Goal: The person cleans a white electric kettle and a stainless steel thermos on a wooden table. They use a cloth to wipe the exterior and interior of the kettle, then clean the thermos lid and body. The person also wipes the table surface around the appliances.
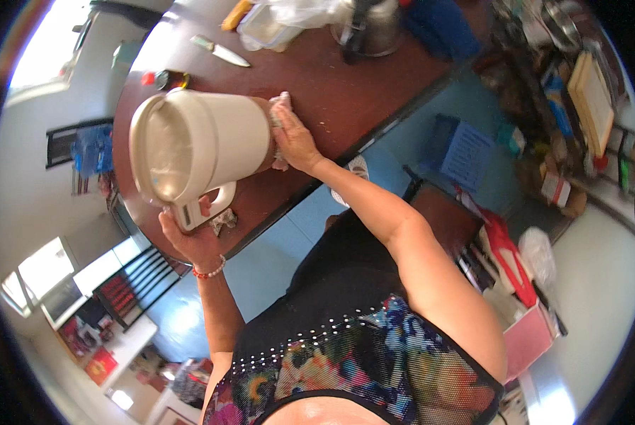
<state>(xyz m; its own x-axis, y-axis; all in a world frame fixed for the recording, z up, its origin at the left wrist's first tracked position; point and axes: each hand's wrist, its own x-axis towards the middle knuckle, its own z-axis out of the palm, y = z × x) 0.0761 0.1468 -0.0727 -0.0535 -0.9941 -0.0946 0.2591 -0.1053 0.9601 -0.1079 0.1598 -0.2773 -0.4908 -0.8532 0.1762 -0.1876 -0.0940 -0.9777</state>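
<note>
A large cream-coloured jug-like appliance [237, 135] with a transparent lid is tilted on its side above a dark red-brown table [344, 101]. My left hand [192, 236] grips its handle from below; a beaded bracelet is on that wrist. My right hand [296, 138] presses a pinkish cloth [281, 102] against the brown base end of the appliance. A small crumpled patterned cloth or similar item [225, 220] lies on the table beside my left hand. Whether the appliance touches the table cannot be told.
Behind the appliance are a knife [224, 53], a dark bottle with a red cap [171, 79], a plastic container [269, 26] and a metal kettle [376, 32]. A blue plastic crate [466, 154] and a chair [442, 218] stand right of the table, near piled household items.
</note>
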